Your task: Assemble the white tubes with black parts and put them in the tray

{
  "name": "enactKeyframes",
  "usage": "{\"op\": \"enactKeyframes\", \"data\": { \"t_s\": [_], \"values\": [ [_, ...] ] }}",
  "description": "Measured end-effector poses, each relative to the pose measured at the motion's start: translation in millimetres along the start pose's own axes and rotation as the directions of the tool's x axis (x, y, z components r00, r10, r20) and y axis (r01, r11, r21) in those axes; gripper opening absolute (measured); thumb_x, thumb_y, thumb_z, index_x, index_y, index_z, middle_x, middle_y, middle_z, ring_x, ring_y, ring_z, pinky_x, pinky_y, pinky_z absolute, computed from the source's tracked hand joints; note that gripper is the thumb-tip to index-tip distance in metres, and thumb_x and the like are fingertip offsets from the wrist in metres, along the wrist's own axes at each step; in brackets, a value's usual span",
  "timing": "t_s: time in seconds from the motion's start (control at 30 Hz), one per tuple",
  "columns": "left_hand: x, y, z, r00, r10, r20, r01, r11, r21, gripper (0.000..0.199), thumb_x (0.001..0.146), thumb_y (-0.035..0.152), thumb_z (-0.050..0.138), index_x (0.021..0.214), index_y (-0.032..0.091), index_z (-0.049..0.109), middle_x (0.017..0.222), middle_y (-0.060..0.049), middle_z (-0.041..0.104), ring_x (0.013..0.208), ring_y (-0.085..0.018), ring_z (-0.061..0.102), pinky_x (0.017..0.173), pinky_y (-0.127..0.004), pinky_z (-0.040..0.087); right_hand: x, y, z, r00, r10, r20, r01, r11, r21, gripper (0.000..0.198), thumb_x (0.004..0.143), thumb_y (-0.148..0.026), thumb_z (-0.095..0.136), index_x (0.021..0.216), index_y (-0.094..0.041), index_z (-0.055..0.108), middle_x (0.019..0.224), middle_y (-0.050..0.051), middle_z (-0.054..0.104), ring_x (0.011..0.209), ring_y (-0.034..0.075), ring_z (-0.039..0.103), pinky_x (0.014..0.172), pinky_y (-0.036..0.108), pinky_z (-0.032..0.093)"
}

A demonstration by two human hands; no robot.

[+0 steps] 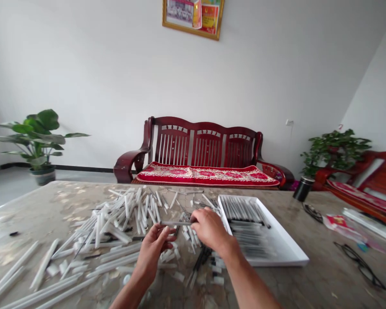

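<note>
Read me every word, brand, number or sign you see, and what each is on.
No text is readable.
Red-and-yellow card in the gold-framed display: marks too small to read.
Red-and-clear plastic packet: too blurred to tell.
Slim grey rod above the pile of white tubes: no lettering visible.

Before you stands a table (pixel 312 285) with a mottled, patterned top; a heap of white tubes (pixel 127 207) covers its left and middle, with longer ones lying loose toward your left edge, and some dark sticks (pixel 197 262) lie near the middle. Right of these rests a shallow white tray (pixel 291 262); beyond it, on your right, stand or lie a black canister (pixel 303 189), a plastic packet (pixel 344 227) and a pair of glasses (pixel 362 265).
</note>
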State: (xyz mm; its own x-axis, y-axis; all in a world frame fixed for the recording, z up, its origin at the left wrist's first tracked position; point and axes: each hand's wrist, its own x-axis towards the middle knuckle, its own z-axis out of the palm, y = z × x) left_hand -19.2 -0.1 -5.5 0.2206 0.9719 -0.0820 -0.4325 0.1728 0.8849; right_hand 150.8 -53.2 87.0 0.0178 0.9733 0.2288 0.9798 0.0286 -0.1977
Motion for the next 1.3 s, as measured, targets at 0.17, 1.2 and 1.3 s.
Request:
{"op": "enactKeyframes", "data": {
  "t_s": [0.17, 1.2, 1.3],
  "values": [
    [3, 4, -5, 0.996, 0.033, -0.088, -0.031, 0.999, 0.016, 0.063, 0.053, 0.058, 0.082, 0.095, 0.016, 0.063, 0.075, -0.003, 0.073, 0.058, -0.014, 0.064, 0.050, -0.023, 0.049, -21, 85, -18, 0.981, 0.191, -0.022, -0.192, 0.979, -0.063, 0.012, 0.084, -0.020, 0.061, 0.089, -0.024, 0.071, 0.094, 0.002, 0.074, 0.096, 0.018, 0.061, 0.078, 0.024, 0.039],
    [21, 7, -19, 0.911, 0.230, -0.343, -0.227, 0.973, 0.050, 0.049, 0.059, 0.056, 0.072, 0.086, 0.017, 0.062, 0.068, -0.001, 0.067, 0.049, -0.012, 0.055, 0.044, -0.022, 0.038, -37, 165, 16, 0.951, 0.292, -0.102, -0.284, 0.955, 0.088, 0.020, 0.082, -0.018, 0.053, 0.088, -0.023, 0.071, 0.098, 0.006, 0.073, 0.090, 0.022, 0.067, 0.081, 0.029, 0.047],
    [22, 6, -21, 0.912, 0.261, -0.318, -0.246, 0.965, 0.086, 0.045, 0.063, 0.054, 0.071, 0.087, 0.017, 0.062, 0.068, -0.002, 0.067, 0.049, -0.012, 0.055, 0.044, -0.022, 0.039, -16, 103, 29, 0.984, 0.168, -0.053, -0.158, 0.975, 0.157, 0.020, 0.080, -0.019, 0.054, 0.089, -0.023, 0.072, 0.096, 0.004, 0.074, 0.091, 0.020, 0.067, 0.081, 0.027, 0.046]
  ]
}}
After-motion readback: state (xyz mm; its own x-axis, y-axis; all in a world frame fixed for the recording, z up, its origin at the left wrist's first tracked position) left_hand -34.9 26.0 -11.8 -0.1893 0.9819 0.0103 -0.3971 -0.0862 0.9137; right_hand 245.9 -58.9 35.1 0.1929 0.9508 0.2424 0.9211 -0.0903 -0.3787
